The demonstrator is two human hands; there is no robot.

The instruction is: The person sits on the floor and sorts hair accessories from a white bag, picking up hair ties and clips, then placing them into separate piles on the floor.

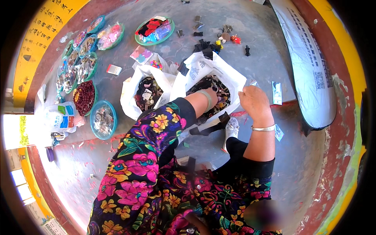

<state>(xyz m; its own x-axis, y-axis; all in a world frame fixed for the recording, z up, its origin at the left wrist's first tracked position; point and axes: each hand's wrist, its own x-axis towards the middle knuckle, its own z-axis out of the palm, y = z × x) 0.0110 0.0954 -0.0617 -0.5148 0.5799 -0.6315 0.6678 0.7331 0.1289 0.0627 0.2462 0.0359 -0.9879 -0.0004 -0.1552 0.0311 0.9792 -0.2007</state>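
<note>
Taking the big white bag [231, 78] in front of me as my landmark: far to its left sit the round trays [103, 119] of small trinkets, already filled, along with a bowl of dark red beads [84, 97]. Just left of it stands a second white bag [131, 92], open, with dark odds and ends inside. My left hand [213, 94] is plunged into the big bag among the dark tangled pieces [213, 84]; whether it is clutching any I cannot tell. My right hand [254, 102] pinches the bag's right rim, holding it open. Both bags look well stocked, so I judge much sorting remains. Beyond the bag lie a few loose pieces [225, 38] on the floor.
</note>
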